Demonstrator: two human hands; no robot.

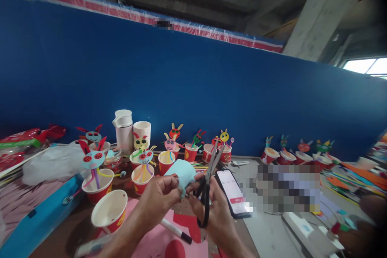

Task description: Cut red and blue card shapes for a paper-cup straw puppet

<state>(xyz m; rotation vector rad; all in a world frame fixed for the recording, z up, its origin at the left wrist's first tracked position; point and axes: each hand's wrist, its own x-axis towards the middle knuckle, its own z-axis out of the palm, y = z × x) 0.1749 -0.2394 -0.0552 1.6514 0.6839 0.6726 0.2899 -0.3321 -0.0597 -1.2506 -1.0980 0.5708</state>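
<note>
My left hand (163, 195) pinches the lower edge of a light blue piece of paper (183, 170), which bends upward from the fingers. Black-handled scissors (207, 187) rest in my right hand (213, 209), their blades pointing up and slightly parted. Fingertips of the right hand also reach the paper's right edge; how firmly they grip it is hard to see. Below both hands lie a marker (178, 231) with a black cap and pink paper (142, 242) with red pieces. An undecorated red and white paper cup (109, 211) stands left of my left forearm.
Paper cups with animal-face figures, such as a blue-faced one (93, 160), line the table's back. A phone (231, 191) lies right of my hands. Farther right are a white power strip (311, 234) and part of another person's hand (373, 209). A white jug (123, 131) stands behind.
</note>
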